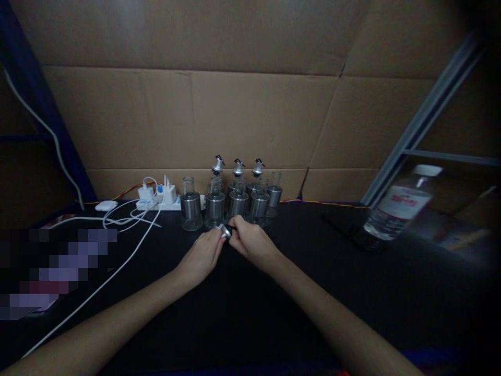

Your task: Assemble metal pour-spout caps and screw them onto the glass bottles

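Pourer spout (224, 231), silver with a dark end, lies pinched between your two hands, on the near side of the second steel-sleeved glass bottle (215, 203) from the left in the front row and slightly to its right. Your left hand (200, 256) has its fingers closed on the silver end. Your right hand (252, 241) has its fingers curled closed about the dark end; they hide most of what they grip. The spout's long axis seems to run crosswise from hand to hand, while that bottle stands upright with a bare neck. Your right hand looks slightly farther forward than your left. Beyond that bottle, three matching spouts (238, 167) top the back bottles; far to its right stands a white-capped water bottle (400, 202).
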Tool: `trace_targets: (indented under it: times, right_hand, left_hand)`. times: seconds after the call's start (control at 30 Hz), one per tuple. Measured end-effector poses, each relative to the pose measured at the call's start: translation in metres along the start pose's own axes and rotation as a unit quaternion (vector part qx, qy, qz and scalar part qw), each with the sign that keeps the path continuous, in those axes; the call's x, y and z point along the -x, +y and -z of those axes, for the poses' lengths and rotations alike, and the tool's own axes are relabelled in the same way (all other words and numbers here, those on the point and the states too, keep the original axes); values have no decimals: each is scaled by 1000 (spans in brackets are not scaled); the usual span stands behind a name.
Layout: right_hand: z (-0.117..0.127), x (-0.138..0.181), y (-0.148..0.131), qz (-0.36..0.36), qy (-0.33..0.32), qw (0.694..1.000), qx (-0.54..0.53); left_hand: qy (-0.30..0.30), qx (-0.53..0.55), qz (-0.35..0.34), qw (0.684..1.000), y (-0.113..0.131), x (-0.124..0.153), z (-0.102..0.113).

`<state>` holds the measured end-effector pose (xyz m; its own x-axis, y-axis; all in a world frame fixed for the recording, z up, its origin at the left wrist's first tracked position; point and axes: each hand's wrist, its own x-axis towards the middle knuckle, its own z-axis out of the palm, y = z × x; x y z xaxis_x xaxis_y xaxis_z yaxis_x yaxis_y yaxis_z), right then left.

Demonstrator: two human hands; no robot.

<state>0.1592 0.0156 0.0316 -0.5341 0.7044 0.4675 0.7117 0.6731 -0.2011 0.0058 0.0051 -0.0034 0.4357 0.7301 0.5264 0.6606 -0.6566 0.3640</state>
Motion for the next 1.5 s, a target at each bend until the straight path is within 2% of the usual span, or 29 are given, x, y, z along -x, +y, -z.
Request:
trace_targets:
  times: [0.17, 0.7, 0.93, 1.1, 1.23, 1.4, 1.5]
  right_hand:
    - [-1, -1, 3, -4, 7, 998, -66]
    - [-11, -3, 10, -37, 52, 982, -179]
    - [-8, -4, 9, -30, 21, 981, -188]
    - [-8, -2, 13, -53, 7, 976, -211]
    - [-10, -1, 18, -85, -32, 955, -283]
    - [-9, -1, 20, -148, -81, 908, -382]
    - [-9, -1, 19, -170, -83, 911, -367]
  left_hand:
    - [2, 10, -9, 1000, -4, 0, -2]
    - [-2, 44, -14, 999, -2, 1, 0]
    - [5, 43, -3, 999, 0, 1, 0]
    - [1, 25, 2, 1000, -4, 0, -3]
    - [-1, 1, 3, 1000, -7, 1, -7]
    - [-11, -46, -8, 999, -6, 1, -7]
    - [-14, -72, -15, 997, -4, 1, -5]
